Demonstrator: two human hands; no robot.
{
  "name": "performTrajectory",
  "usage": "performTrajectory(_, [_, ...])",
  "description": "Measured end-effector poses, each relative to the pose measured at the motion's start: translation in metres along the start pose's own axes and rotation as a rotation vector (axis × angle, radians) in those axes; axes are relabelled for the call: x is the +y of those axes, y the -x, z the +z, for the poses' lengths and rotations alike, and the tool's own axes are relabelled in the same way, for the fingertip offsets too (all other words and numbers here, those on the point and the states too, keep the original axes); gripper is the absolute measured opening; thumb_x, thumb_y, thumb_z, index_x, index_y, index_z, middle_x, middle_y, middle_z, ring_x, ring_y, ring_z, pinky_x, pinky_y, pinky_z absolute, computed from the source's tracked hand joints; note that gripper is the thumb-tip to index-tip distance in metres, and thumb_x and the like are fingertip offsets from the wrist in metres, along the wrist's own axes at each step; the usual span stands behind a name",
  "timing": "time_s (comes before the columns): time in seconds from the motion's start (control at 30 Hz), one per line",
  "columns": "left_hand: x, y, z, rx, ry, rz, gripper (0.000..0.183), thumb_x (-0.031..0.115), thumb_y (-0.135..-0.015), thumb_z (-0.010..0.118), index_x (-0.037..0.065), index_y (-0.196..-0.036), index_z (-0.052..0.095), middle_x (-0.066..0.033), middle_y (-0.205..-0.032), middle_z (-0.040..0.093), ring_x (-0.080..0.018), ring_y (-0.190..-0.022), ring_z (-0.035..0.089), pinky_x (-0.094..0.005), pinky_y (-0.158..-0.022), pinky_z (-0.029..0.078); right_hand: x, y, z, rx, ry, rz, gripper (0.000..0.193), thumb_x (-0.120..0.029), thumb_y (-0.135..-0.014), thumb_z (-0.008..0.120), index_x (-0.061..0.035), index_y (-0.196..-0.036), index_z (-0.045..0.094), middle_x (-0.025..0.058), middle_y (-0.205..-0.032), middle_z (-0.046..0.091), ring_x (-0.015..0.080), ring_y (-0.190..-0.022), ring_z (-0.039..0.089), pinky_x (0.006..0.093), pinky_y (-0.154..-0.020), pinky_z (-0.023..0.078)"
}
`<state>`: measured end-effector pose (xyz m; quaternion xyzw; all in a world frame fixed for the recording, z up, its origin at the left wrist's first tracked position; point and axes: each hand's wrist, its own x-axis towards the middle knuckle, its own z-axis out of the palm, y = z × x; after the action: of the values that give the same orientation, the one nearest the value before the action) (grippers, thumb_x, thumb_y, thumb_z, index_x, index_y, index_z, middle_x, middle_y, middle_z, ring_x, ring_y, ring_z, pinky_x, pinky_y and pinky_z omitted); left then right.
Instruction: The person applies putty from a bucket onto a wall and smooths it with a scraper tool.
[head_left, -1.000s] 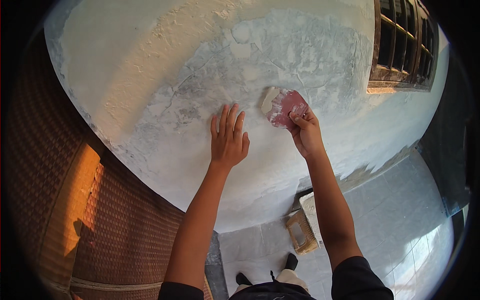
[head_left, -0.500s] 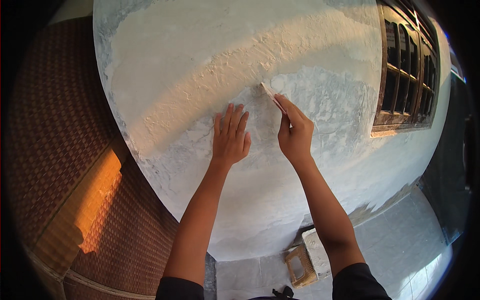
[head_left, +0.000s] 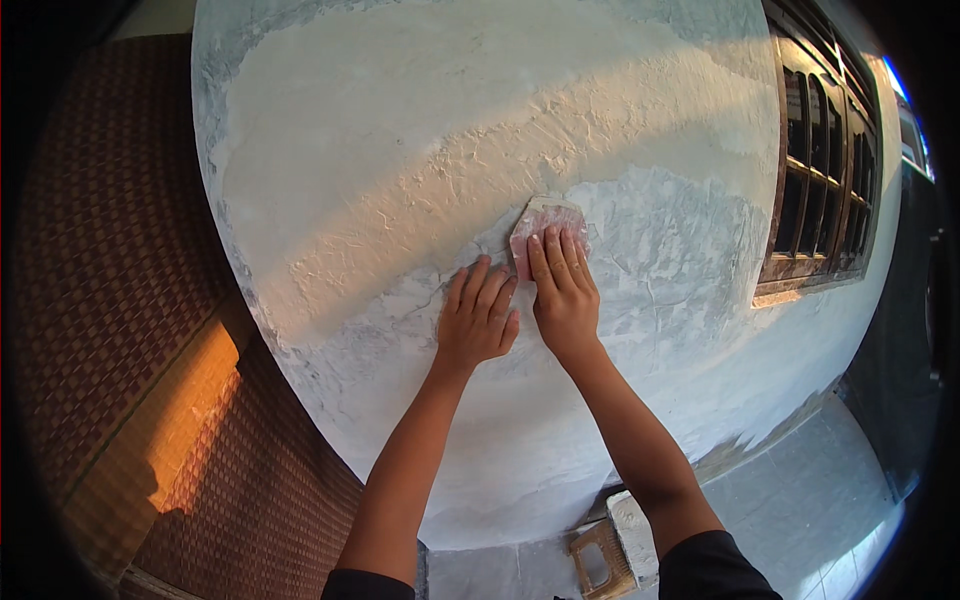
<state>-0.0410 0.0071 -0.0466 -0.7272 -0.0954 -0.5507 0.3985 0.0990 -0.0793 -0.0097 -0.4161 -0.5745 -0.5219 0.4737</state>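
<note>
My right hand [head_left: 568, 305] holds a pinkish, flat putty spreader [head_left: 548, 215] smeared with white filler, fingers laid across its face and the thumb hidden behind. The spreader lies near or against the wall [head_left: 400, 130]; I cannot tell whether its edge touches. Just left of it, my left hand [head_left: 476, 318] rests palm down on the plaster with its fingers a little apart and holds nothing. Above both hands, a band of rough, wet-looking cream putty [head_left: 440, 170] slants up to the right. Greyer, patchy plaster [head_left: 650, 230] surrounds the right hand.
A wooden window with dark panes [head_left: 820, 170] is set in the wall at right. Brown woven matting [head_left: 120, 200] covers the left side. Below, a worn stool-like object [head_left: 605, 560] stands on grey floor tiles [head_left: 790, 480] by the wall's foot.
My right hand has turned the spreader from edge-on to face-on and shifted slightly left and down. In the picture, my left hand sits a little lower, with its fingers more bent.
</note>
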Motion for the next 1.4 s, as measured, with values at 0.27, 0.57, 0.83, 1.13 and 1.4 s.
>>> performTrajectory(0.27, [0.0,0.0,0.0,0.063,0.019,-0.005,0.044,0.023,-0.087,0.052,0.006,-0.126,0.046,-0.0126,-0.128,0.048,-0.0341,-0.129,0.045,-0.051,-0.104,0.034,0.015,0.017,0.0,-0.093,0.2,-0.142,0.046,-0.007,-0.085,0.059,0.0037,-0.129,0.058,0.0262,-0.133,0.056,0.0411,-0.124,0.055,0.0496,-0.106,0.044])
performTrajectory(0.57, [-0.002,0.001,0.0,0.045,0.01,0.008,0.041,0.025,-0.089,0.051,0.007,-0.126,0.046,-0.0131,-0.128,0.049,-0.0349,-0.13,0.044,-0.0514,-0.104,0.035,0.014,-0.018,-0.086,-0.094,-0.105,-0.025,0.035,0.009,-0.073,0.06,0.0003,-0.107,0.064,0.0126,-0.103,0.07,0.0279,-0.1,0.068,0.0404,-0.087,0.051])
performTrajectory(0.83, [0.0,0.001,0.004,0.054,0.009,0.012,0.04,0.026,-0.09,0.05,0.007,-0.125,0.047,-0.0131,-0.128,0.049,-0.0345,-0.13,0.045,-0.0508,-0.105,0.036,0.062,-0.124,-0.087,-0.224,-0.422,-0.042,0.064,0.016,-0.076,0.052,-0.0043,-0.136,0.051,0.0223,-0.102,0.068,0.0375,-0.088,0.067,0.0417,-0.076,0.054])
performTrajectory(1.13, [-0.001,0.001,0.005,0.071,0.004,0.01,0.038,0.026,-0.09,0.05,0.008,-0.123,0.048,-0.0125,-0.127,0.051,-0.0337,-0.128,0.047,-0.05,-0.105,0.035,0.072,-0.114,-0.073,-0.205,-0.437,0.149,0.062,0.014,-0.073,0.051,0.0001,-0.134,0.053,0.025,-0.098,0.068,0.0377,-0.089,0.069,0.0386,-0.079,0.053])
performTrajectory(1.4, [-0.001,0.0,0.003,0.081,0.003,0.018,0.037,0.026,-0.09,0.05,0.008,-0.123,0.048,-0.0126,-0.125,0.052,-0.034,-0.127,0.048,-0.0498,-0.104,0.035,0.07,-0.115,-0.064,-0.172,-0.506,0.265,0.057,0.011,-0.076,0.053,-0.0005,-0.132,0.055,0.0235,-0.095,0.069,0.0331,-0.087,0.071,0.0346,-0.08,0.053])
